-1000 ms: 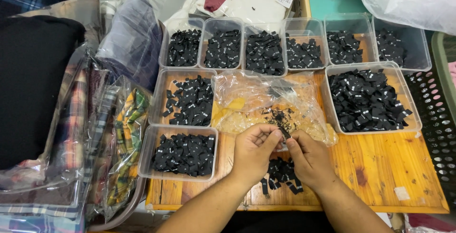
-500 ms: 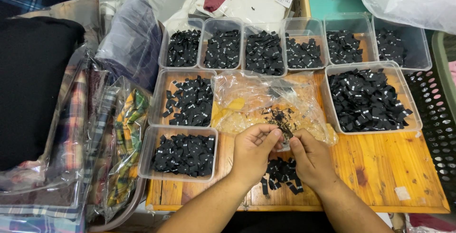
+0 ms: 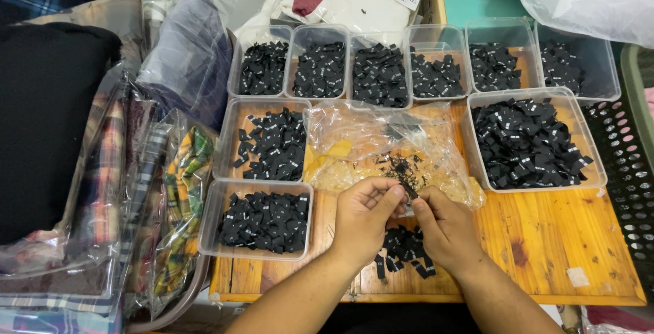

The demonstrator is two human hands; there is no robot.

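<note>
My left hand [image 3: 363, 221] and my right hand [image 3: 444, 228] meet over the wooden table [image 3: 545, 239], both pinching one small black label [image 3: 408, 192] between their fingertips. A loose pile of black labels [image 3: 402, 251] lies on the wood just under my hands, partly hidden by them. Right beyond my fingers is a crumpled clear plastic bag [image 3: 381, 147] with black thread scraps [image 3: 400, 167] on it.
Clear plastic tubs of black labels ring the bag: two at the left [image 3: 267, 145] [image 3: 262, 219], a big one at the right [image 3: 528, 142], several along the back [image 3: 378, 72]. Bagged plaid fabric [image 3: 163, 198] and black cloth [image 3: 48, 116] lie left, a black perforated basket [image 3: 630, 170] right.
My fingertips have shifted slightly on the small label; both hands stay in the same spot over the pile.
</note>
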